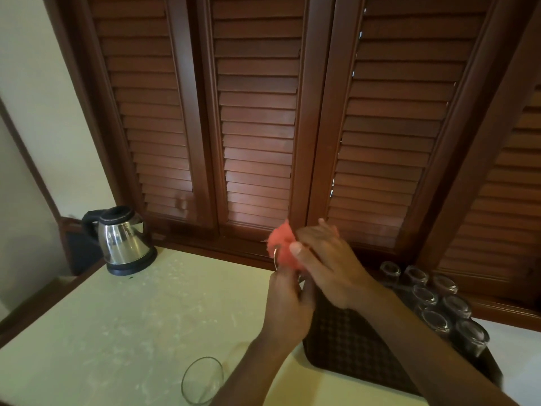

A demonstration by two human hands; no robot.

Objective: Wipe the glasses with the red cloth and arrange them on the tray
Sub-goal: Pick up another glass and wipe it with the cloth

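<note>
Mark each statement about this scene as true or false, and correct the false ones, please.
1. The red cloth is held up in the hands, above the table. True.
2. The kettle stands on the tray. False: it stands on the pale table, at the far left; the dark tray is on the right.
3. Several glasses stand along the far right side of the tray. True.
4. The one glass near the bottom edge is on the tray. False: it is on the table, left of the tray.
5. The right hand lies flat on the table. False: it is raised and holds the cloth, while the left hand holds a glass rim at it.
</note>
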